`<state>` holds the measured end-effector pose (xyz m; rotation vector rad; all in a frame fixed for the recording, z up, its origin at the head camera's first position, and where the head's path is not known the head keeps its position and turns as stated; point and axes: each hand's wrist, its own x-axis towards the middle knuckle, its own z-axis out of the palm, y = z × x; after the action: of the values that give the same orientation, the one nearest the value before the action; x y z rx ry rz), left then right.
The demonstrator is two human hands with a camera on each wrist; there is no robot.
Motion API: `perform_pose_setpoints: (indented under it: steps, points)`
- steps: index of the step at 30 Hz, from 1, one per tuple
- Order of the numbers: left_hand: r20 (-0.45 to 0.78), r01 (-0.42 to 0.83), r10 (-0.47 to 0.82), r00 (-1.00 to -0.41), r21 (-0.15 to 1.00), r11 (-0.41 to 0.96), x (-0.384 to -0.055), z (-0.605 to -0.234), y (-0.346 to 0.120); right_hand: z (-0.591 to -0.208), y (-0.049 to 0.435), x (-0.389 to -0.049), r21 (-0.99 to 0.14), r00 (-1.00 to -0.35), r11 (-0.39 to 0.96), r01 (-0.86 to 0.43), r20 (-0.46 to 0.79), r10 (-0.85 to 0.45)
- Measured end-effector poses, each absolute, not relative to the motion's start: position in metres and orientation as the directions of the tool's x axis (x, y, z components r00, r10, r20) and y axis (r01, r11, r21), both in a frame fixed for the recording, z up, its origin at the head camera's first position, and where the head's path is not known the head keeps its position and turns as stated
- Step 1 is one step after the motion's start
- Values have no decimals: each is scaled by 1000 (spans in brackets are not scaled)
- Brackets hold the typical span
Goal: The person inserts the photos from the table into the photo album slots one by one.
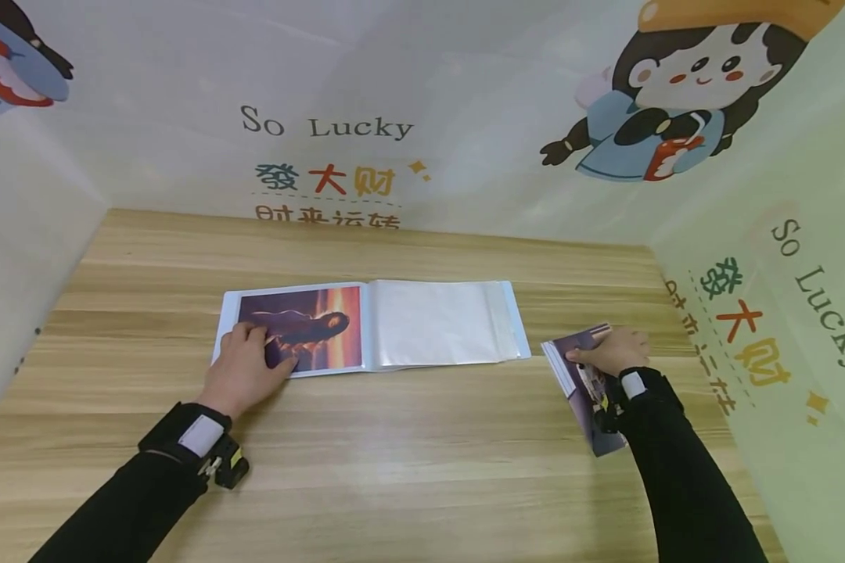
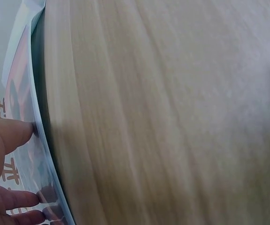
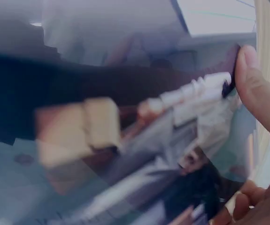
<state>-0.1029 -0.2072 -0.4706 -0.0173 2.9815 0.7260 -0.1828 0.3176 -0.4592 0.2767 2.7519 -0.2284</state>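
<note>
A photo album point(image 1: 436, 320) lies spread on the table. Its left page carries a sunset-coloured picture point(image 1: 324, 328) of a dark figure, turned sideways; the right page is a blank, pale sleeve. My left hand point(image 1: 246, 371) rests on the left page, thumb near the lower edge and fingers spread over the picture. In the left wrist view, the thumb point(image 2: 17, 133) touches the page's edge. To the right of the album, my right hand point(image 1: 616, 352) grips a stack of photos point(image 1: 584, 383) by its far right edge. Close up, the top photo point(image 3: 139, 126) looks glossy and blurred.
The wood-grain table point(image 1: 394, 469) is bordered at the back and both sides by pale printed cloth walls point(image 1: 465, 180). The right wall point(image 1: 767, 297) slopes close past my right hand. A small camera point(image 1: 228, 461) is strapped to my left wrist.
</note>
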Motion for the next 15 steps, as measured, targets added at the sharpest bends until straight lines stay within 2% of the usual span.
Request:
perform_pose_setpoints:
  steps: [2,9,13,15]
  points:
    - [-62,-18,12,-998,463,886,-103,-471,-208,-462,321,-183,-155,-934,960,232,-312,176]
    - [-20,-10,0,-1000,474,881,-106,-471,-210,-444,326,-190,-404,-974,886,227,-70,217]
    - [19,-30,-44,-999,476,879,-112,-464,-207,-424,320,-208,-475,-971,865,162,80,225]
    - [37,-33,-58,-998,489,872,-117,-458,-203,-413,311,-219,-472,-967,874,117,148,209]
